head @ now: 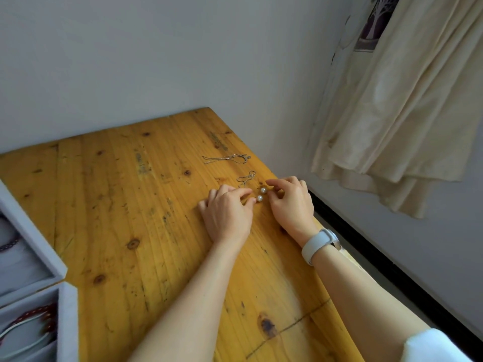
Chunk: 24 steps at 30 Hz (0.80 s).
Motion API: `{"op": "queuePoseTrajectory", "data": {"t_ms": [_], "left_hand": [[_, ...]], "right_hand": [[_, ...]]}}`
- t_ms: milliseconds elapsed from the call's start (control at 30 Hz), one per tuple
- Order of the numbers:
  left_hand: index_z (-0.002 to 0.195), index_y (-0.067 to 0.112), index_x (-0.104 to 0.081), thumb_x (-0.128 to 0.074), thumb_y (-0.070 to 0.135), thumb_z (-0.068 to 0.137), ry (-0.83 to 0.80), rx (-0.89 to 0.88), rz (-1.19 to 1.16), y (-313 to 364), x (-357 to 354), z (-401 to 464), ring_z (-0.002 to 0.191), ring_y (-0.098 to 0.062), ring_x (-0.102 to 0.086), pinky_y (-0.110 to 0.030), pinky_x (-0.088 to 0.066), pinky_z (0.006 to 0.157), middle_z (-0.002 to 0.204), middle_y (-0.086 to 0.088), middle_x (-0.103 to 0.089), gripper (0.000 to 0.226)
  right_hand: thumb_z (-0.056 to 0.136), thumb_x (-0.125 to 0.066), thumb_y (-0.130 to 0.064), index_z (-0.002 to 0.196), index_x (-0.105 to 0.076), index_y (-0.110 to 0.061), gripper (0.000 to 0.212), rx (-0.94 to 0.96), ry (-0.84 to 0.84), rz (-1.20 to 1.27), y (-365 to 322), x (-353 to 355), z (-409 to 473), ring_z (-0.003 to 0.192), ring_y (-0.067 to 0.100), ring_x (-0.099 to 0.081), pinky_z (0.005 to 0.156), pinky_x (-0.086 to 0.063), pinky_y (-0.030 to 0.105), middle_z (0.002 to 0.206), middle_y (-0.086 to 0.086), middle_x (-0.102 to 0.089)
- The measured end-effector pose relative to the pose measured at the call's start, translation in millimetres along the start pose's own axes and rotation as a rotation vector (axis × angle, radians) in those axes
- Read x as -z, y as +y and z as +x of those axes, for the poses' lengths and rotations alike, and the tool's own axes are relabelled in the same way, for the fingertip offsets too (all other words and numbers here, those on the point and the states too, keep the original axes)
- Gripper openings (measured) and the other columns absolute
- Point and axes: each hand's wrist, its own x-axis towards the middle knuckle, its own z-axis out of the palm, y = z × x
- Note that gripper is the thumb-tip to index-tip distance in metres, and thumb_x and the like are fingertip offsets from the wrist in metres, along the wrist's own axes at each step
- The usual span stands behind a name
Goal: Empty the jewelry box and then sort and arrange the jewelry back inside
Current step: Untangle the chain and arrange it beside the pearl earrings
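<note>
I have both hands down on the yellow knotty-pine worktop, near its far right corner. My left hand pinches its fingers against one round white pearl earring; my right hand nips the second pearl earring just beyond it. Whether either pearl is lifted or only steadied, I cannot tell. Just past the pearls lie two silver hook earrings, then a thin silver chain. The grey felt-lined jewelry box sits well left of the pearls, bracelets apparently inside. I'd set the pearls side by side, posts aligned, keeping pairs together before moving on.
</note>
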Motion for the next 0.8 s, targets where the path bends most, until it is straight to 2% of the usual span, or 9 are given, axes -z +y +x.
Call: {"op": "queuePoseTrajectory", "data": {"t_ms": [267, 533, 800], "left_hand": [[0.111, 0.035, -0.062, -0.058, 0.033, 0.087, -0.014, -0.024, -0.009, -3.7, 2.3, -1.2, 0.109, -0.014, -0.046, -0.03, -0.024, 0.085, 0.115, 0.012, -0.059, 0.025], [0.128, 0.026, -0.05, -0.049, 0.026, 0.092, -0.119, -0.226, 0.104, -14.4, 30.5, -26.6, 0.118, -0.014, -0.043, -0.03, -0.03, 0.095, 0.129, 0.008, -0.052, 0.036], [0.131, 0.026, -0.046, -0.048, 0.026, 0.092, -0.095, -0.206, 0.143, -51.2, 97.4, -73.5, 0.123, -0.013, -0.038, -0.031, -0.027, 0.099, 0.133, 0.009, -0.046, 0.039]], "right_hand": [[0.091, -0.044, -0.012, 0.12, -0.056, -0.017, 0.032, 0.031, -0.024, -0.055, -2.2, 2.8, -15.6, 0.11, 0.021, -0.04, 0.091, -0.03, 0.03, 0.118, 0.004, -0.051], [0.094, -0.042, -0.013, 0.131, -0.044, -0.01, 0.037, 0.082, -0.123, -0.079, -15.8, 21.6, -56.5, 0.124, 0.021, -0.037, 0.104, -0.031, 0.028, 0.133, 0.006, -0.044], [0.092, -0.041, -0.01, 0.13, -0.045, -0.013, 0.039, 0.15, -0.242, -0.122, -52.9, 26.5, -111.9, 0.121, 0.023, -0.04, 0.1, -0.035, 0.031, 0.133, 0.005, -0.046]]}}
